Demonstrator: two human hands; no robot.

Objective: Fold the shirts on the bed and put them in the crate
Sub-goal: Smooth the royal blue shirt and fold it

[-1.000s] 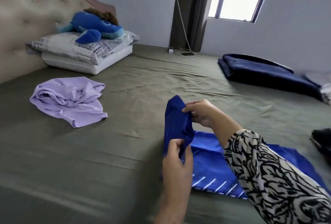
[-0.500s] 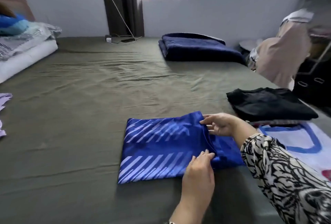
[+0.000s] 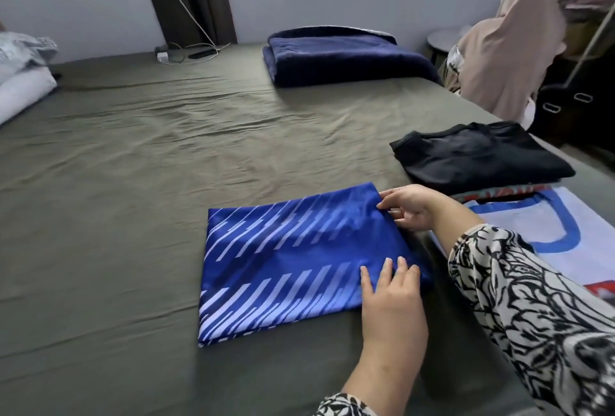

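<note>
Our left hand (image 3: 391, 296) lies flat with straight fingers on the lower right corner of the blue striped shirt (image 3: 293, 259), pressing the fold down so the slippery cloth does not spring open. Our right hand (image 3: 411, 207) reaches in from the right of the frame and pinches the shirt's upper right corner between thumb and fingers, we judge to square that edge against the layer under it. The shirt sits folded into a neat rectangle in the middle of the frame on the olive bed (image 3: 133, 182), so the folding looks nearly finished. Just to its right, at the bed's edge, a folded black shirt (image 3: 479, 156) rests on top of other folded clothes, with a white shirt with blue trim (image 3: 545, 232) lying below it in the frame. A folded navy blanket (image 3: 346, 58) lies near the top centre. We cannot see any crate here.
</note>
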